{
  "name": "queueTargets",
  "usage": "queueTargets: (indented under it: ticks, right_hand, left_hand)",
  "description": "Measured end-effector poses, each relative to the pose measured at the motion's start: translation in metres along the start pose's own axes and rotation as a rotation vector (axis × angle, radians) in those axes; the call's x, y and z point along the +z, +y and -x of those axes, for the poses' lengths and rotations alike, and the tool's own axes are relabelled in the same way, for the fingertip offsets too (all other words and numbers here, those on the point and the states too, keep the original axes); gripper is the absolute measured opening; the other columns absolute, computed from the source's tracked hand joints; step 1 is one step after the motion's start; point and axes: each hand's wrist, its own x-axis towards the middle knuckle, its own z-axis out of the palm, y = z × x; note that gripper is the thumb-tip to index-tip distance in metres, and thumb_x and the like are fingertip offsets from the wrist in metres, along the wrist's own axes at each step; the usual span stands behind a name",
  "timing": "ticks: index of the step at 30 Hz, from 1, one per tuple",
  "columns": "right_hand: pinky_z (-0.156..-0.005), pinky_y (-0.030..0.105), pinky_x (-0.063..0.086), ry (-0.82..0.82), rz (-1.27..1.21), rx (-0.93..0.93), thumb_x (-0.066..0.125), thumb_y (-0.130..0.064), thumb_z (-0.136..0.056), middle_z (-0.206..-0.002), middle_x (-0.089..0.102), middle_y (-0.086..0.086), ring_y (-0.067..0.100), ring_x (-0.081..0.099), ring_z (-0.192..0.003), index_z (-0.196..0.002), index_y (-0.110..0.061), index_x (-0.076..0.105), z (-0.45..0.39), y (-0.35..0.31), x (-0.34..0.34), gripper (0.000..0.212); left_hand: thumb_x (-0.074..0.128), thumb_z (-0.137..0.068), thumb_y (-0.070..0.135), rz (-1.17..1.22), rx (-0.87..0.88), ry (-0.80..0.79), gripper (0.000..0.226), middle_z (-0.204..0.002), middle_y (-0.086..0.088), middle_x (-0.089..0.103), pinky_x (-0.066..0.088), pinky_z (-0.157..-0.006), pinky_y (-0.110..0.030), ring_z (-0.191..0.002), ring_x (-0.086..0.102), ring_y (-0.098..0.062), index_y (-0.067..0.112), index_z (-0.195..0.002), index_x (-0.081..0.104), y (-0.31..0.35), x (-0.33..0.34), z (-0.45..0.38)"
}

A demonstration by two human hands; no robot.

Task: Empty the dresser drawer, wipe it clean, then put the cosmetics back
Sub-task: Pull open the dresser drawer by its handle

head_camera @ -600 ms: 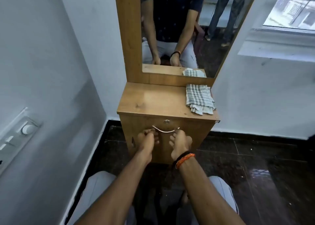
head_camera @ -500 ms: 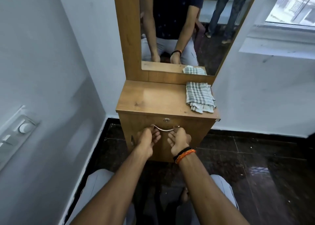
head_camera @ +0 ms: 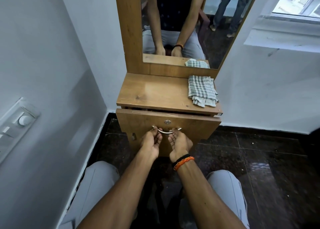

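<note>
The dresser drawer (head_camera: 190,123) stands slightly out from the dresser (head_camera: 155,93), a narrow dark gap showing under the worktop edge; I cannot tell what lies inside, as the gap is too thin and shadowed. My left hand (head_camera: 150,143) is curled palm-up round the left end of the curved metal drawer handle (head_camera: 165,132), and my right hand (head_camera: 180,143) grips its right end likewise, the two hands close beside each other with bare handle between them. A round keyhole lock (head_camera: 167,122) sits just above the handle. On the worktop, at its right rear, lies a folded checked cloth (head_camera: 201,91), well apart from both hands. A mirror (head_camera: 187,24) rises behind the worktop. My right wrist carries black and orange wristbands (head_camera: 183,160).
</note>
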Motion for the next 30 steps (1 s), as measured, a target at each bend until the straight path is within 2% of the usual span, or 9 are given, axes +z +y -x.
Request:
queueTargets:
  ticks: [5, 10, 14, 18, 23, 26, 30]
  right_hand:
    - [-0.065, 0.023, 0.053, 0.007, -0.085, 0.02, 0.072, -0.003, -0.084, -0.09, 0.072, 0.013, 0.015, 0.064, -0.072, -0.101, 0.003, 0.071, 0.021, 0.013, -0.017, 0.018]
    - [-0.066, 0.022, 0.053, -0.013, -0.101, 0.045, 0.071, -0.002, -0.084, -0.093, 0.072, 0.014, 0.014, 0.064, -0.073, -0.089, -0.004, 0.071, 0.044, 0.024, -0.044, 0.005]
    - [-0.068, 0.023, 0.053, -0.021, -0.105, 0.053, 0.072, -0.001, -0.083, -0.092, 0.071, 0.013, 0.015, 0.064, -0.075, -0.087, -0.006, 0.07, 0.061, 0.033, -0.064, 0.006]
    - [-0.067, 0.024, 0.054, -0.007, -0.113, 0.052, 0.073, 0.0, -0.081, -0.092, 0.072, 0.014, 0.016, 0.065, -0.074, -0.094, -0.002, 0.071, 0.074, 0.044, -0.082, 0.013]
    - [-0.062, 0.022, 0.052, 0.025, -0.114, 0.064, 0.072, 0.001, -0.08, -0.082, 0.071, 0.008, 0.013, 0.063, -0.068, -0.088, -0.003, 0.07, 0.086, 0.055, -0.095, 0.009]
    - [-0.06, 0.021, 0.049, 0.05, -0.113, 0.074, 0.07, 0.002, -0.08, -0.081, 0.068, 0.008, 0.012, 0.06, -0.067, -0.092, -0.001, 0.069, 0.093, 0.061, -0.101, 0.013]
    - [-0.057, 0.022, 0.045, 0.077, -0.084, 0.086, 0.068, 0.001, -0.078, -0.075, 0.065, 0.006, 0.011, 0.055, -0.063, -0.09, -0.003, 0.069, 0.099, 0.069, -0.11, 0.012]
  left_hand:
    - [0.067, -0.09, 0.007, 0.1, -0.022, 0.002, 0.003, -0.083, -0.01, 0.071, 0.055, -0.058, -0.02, -0.07, 0.065, -0.012, 0.005, -0.093, 0.068, -0.014, -0.021, 0.021]
    - [0.067, -0.089, 0.006, 0.167, -0.042, 0.004, 0.004, -0.081, -0.009, 0.072, 0.053, -0.06, -0.022, -0.072, 0.066, -0.012, 0.004, -0.093, 0.068, -0.029, -0.042, 0.043]
    - [0.067, -0.088, 0.004, 0.176, -0.034, -0.005, 0.005, -0.084, -0.009, 0.071, 0.052, -0.063, -0.023, -0.076, 0.067, -0.013, 0.005, -0.093, 0.068, -0.042, -0.062, 0.058]
    - [0.068, -0.088, 0.004, 0.175, -0.028, -0.003, 0.007, -0.08, -0.009, 0.073, 0.054, -0.066, -0.024, -0.074, 0.069, -0.014, 0.003, -0.095, 0.068, -0.051, -0.08, 0.073]
    - [0.068, -0.088, 0.005, 0.15, -0.033, 0.02, 0.007, -0.08, -0.01, 0.072, 0.055, -0.062, -0.022, -0.072, 0.068, -0.014, 0.002, -0.094, 0.067, -0.061, -0.095, 0.09]
    - [0.066, -0.088, 0.005, 0.136, -0.034, 0.045, 0.002, -0.077, -0.01, 0.071, 0.055, -0.059, -0.021, -0.07, 0.066, -0.014, 0.003, -0.089, 0.067, -0.065, -0.102, 0.099]
    - [0.061, -0.089, 0.003, 0.134, -0.029, 0.069, 0.009, -0.07, -0.009, 0.069, 0.053, -0.054, -0.019, -0.063, 0.064, -0.014, 0.004, -0.082, 0.066, -0.073, -0.11, 0.11]
